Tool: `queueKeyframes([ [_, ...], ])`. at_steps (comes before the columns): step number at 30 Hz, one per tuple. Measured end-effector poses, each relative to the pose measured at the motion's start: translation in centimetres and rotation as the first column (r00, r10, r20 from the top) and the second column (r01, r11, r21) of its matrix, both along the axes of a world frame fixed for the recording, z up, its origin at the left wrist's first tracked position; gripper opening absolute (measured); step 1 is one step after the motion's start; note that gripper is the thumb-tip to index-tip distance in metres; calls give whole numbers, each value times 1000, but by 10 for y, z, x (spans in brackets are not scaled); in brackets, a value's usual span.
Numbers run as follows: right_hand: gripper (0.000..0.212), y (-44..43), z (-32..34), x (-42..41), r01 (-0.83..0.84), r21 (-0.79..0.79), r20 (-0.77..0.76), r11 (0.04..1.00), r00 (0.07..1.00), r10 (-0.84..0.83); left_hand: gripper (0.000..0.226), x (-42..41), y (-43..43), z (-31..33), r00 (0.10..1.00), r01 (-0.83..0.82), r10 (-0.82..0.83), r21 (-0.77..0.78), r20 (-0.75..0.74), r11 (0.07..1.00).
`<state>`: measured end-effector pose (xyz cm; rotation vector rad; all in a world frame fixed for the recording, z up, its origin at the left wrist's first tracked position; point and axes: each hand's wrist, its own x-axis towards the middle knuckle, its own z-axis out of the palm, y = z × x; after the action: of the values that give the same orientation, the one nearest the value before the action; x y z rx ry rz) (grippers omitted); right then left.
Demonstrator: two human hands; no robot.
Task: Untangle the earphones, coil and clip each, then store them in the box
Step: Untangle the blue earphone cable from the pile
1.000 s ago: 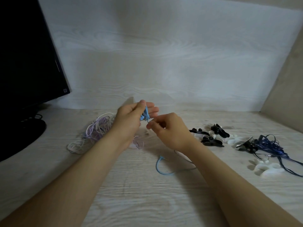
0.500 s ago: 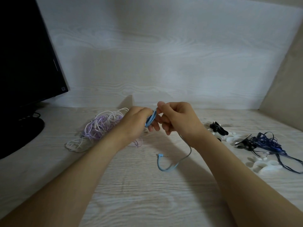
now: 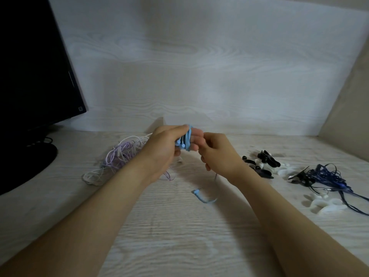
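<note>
Above the middle of the table [image 3: 179,246], I am coiling: my left hand [image 3: 165,150] grips the light-blue earphone cable [image 3: 186,139] wound round its fingers, and my right hand [image 3: 218,154], fingers curled, seems to pinch its loose tail. Next, I judge, I wind in the blue plug [image 3: 197,191] lying nearer me, then fetch one of the black and white plastic clips [image 3: 267,160] on the right.

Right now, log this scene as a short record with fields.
left hand: blue earphones coiled round its fingers, thumb on top
right hand: fingers curled on the trailing cord
plug: lying on table
pale tangle: left of hands, untouched
navy earphones: far right on table
clips: black and white, right of hands
monitor: far left
</note>
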<state>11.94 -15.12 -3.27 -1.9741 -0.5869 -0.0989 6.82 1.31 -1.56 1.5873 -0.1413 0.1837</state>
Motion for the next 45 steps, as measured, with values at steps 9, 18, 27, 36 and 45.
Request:
queueKeyframes([
  [9, 35, 13, 4, -19, -156, -45, -88, 987, 984, 152, 32, 3, 7, -11, 950, -267, 217, 225, 226, 937],
  [18, 36, -3, 20, -15, -19, 379, -108, 925, 992, 65, 33, -4, -2, -19, 914, -342, 60, 684, 401, 644],
  [27, 43, 1, 10, -10, -4, 218, -9, 976, 1000, 6, 39, -9, -10, -4, 983, 64, -95, 190, 158, 980],
  [36, 32, 7, 4, -12, 2, -35, 81, 999, 997, 1, 34, -4, -8, -2, 994, -68, 73, -57, 84, 996],
  [45, 25, 8, 5, -18, -151, 90, -221, 984, 961, 168, 31, 6, 5, -13, 938, -270, 242, 82, 249, 960],
])
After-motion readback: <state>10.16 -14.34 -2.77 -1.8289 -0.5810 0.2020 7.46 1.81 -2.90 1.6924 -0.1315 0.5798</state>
